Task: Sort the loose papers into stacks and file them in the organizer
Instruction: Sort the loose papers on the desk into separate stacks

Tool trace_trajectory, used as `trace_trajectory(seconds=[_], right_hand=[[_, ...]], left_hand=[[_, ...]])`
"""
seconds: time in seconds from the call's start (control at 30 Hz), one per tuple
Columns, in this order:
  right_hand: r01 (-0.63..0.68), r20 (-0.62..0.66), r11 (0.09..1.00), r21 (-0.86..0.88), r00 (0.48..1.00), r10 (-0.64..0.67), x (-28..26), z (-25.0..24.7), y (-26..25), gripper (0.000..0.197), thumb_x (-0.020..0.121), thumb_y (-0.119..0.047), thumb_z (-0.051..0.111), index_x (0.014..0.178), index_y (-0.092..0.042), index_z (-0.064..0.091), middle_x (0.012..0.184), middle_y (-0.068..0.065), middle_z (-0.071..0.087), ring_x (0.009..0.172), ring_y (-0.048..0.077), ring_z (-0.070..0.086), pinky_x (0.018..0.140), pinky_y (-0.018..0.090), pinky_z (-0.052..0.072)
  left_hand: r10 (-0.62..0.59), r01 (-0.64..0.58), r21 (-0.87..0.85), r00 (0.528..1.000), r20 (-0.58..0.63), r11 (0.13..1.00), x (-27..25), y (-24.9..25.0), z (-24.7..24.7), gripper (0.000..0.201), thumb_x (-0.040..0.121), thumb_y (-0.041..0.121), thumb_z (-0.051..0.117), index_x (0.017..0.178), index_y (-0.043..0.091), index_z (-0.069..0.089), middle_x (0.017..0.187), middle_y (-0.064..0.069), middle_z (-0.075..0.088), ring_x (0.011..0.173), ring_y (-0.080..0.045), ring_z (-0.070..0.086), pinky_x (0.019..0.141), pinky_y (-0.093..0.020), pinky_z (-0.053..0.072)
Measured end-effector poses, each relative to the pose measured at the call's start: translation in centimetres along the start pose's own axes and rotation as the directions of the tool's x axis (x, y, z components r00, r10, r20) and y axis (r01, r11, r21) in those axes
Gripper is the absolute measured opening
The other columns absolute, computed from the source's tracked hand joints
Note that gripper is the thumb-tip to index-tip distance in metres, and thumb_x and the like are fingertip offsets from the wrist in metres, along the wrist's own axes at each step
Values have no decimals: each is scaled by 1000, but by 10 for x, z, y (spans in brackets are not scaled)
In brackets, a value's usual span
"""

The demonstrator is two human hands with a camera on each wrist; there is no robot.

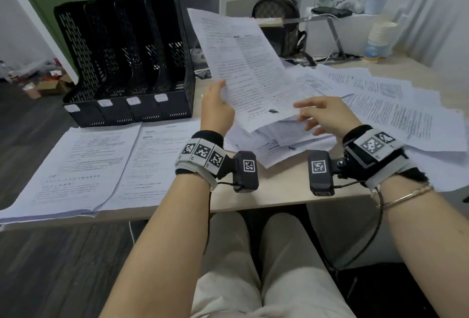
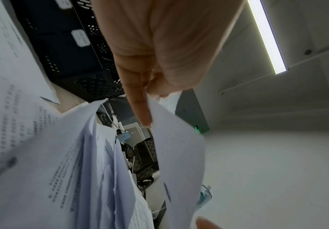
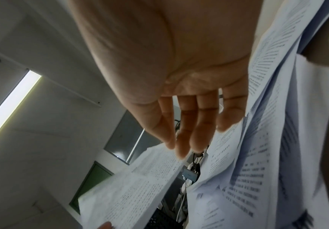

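Note:
My left hand (image 1: 217,104) pinches the lower left edge of a printed sheet (image 1: 243,66) and holds it tilted up above the desk; the left wrist view shows thumb and fingers (image 2: 140,108) pinching that sheet (image 2: 179,147). My right hand (image 1: 322,114) hovers with fingers relaxed and spread by the sheet's lower right corner, holding nothing. Its fingers (image 3: 185,131) show straight in the right wrist view, beside the lifted sheet (image 3: 140,186). A black mesh organizer (image 1: 127,63) with several empty slots stands at the back left. Two neat stacks (image 1: 83,165) lie in front of it.
Loose printed papers (image 1: 380,104) are spread over the right half of the wooden desk (image 1: 279,190). A brown backpack (image 1: 281,20), a laptop stand, stacked paper cups (image 1: 380,33) and a bottle sit at the back. My knees are under the desk's front edge.

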State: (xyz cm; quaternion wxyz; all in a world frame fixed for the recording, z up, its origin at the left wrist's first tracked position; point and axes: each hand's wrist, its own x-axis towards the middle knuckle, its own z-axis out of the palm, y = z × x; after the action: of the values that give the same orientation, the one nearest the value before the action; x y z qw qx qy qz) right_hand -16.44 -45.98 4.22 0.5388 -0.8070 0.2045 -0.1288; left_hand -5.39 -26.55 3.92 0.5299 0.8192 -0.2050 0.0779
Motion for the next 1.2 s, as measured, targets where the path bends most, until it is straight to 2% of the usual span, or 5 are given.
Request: trace_trajectory(seconds=[0.37, 0.73, 0.93, 1.03, 1.2], right_hand=[[28, 31, 997, 73, 999, -30, -17, -40, 11, 42, 93, -17, 56, 133, -25, 48, 92, 6, 71, 71, 16, 67, 60, 23, 53], [45, -201, 965, 259, 980, 8, -33, -100, 39, 27, 94, -13, 55, 119, -4, 59, 114, 11, 64, 75, 18, 69, 70, 30, 58], [80, -417, 952, 296, 907, 53, -45, -139, 57, 25, 89, 4, 56, 113, 4, 61, 115, 13, 61, 71, 15, 66, 64, 20, 58], [85, -505, 953, 292, 860, 78, -52, -159, 67, 28, 88, 10, 53, 113, 2, 61, 123, 7, 53, 77, 14, 65, 61, 19, 57], [102, -635, 951, 291, 764, 112, -61, -193, 86, 30, 89, 10, 50, 115, -1, 59, 129, 10, 51, 85, 18, 64, 60, 17, 56]], left_hand=[[35, -27, -110, 997, 66, 994, 18, 37, 69, 53, 89, -6, 40, 140, 7, 38, 140, -10, 39, 124, -28, 46, 106, -39, 39], [170, -132, -192, 966, 194, 972, 0, 90, 148, 52, 89, -5, 46, 139, 7, 41, 139, -11, 40, 125, -28, 45, 103, -39, 42], [228, -171, -210, 931, 285, 963, -20, 121, 187, 52, 90, -4, 44, 141, 7, 37, 141, -10, 37, 123, -21, 45, 105, -34, 39], [271, -193, -242, 896, 351, 951, -32, 136, 203, 55, 90, -3, 48, 142, 9, 35, 142, -7, 36, 104, -12, 51, 96, -26, 44], [254, -128, -287, 851, 459, 949, -51, 154, 230, 65, 86, 5, 63, 138, 10, 24, 144, -6, 34, 123, -21, 49, 99, -30, 44]])
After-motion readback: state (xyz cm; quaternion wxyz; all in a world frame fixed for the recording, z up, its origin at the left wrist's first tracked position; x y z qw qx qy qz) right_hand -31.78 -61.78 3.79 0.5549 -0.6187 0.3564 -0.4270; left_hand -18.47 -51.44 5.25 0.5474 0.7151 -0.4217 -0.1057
